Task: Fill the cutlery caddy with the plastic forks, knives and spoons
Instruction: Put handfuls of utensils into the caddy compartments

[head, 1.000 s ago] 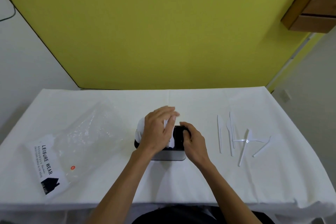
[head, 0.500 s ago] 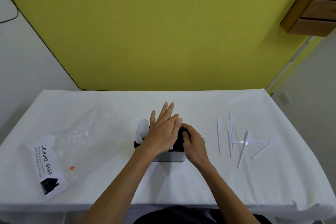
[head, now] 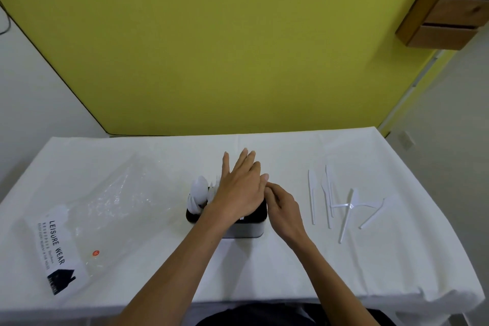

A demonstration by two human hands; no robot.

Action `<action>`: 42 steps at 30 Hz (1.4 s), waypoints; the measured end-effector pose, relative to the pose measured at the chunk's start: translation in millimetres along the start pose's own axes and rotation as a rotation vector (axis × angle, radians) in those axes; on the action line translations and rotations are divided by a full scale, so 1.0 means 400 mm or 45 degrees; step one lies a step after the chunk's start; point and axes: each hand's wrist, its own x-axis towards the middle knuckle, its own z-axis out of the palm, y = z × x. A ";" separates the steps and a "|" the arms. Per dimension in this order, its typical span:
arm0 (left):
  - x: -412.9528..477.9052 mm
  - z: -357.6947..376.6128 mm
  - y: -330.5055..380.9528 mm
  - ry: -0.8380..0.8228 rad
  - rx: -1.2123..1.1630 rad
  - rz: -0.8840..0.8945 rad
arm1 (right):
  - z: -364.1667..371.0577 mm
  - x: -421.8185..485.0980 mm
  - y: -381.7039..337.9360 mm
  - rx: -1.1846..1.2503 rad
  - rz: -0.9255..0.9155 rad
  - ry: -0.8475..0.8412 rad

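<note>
The cutlery caddy [head: 246, 231], black on top with a grey body, stands at the middle of the white table. White plastic spoons [head: 199, 190] stick up from its left compartment. My left hand [head: 239, 185] lies flat over the caddy's top with straight fingers pointing away from me, hiding the other compartments. At the caddy's right end, my right hand [head: 284, 209] has its fingers curled round the rim. Several loose white knives and forks [head: 346, 213] lie scattered on the cloth to the right, apart from both hands.
A crumpled clear plastic bag [head: 105, 206] with a printed paper label [head: 57, 249] lies at the left. The table's white cloth [head: 264, 272] drops off at the front edge. A yellow wall stands behind, and a wooden shelf [head: 449, 2] hangs top right.
My left hand's fingers went from curled over the caddy's contents to straight and stretched forward. My right hand stayed at the caddy's right end. The loose cutlery has not moved.
</note>
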 end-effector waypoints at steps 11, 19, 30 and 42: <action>0.063 0.116 0.200 -0.107 -0.757 0.177 | -0.178 0.021 0.177 -0.884 0.607 0.053; 0.126 0.226 0.224 -0.210 -1.059 -0.289 | -0.231 -0.031 0.175 -0.472 0.415 -0.019; 0.236 0.348 0.232 -0.243 -1.686 -0.874 | -0.279 0.043 0.203 -0.831 0.573 0.143; 0.260 0.395 0.318 -0.292 -1.148 -0.644 | -0.324 -0.026 0.253 -0.588 0.574 -0.038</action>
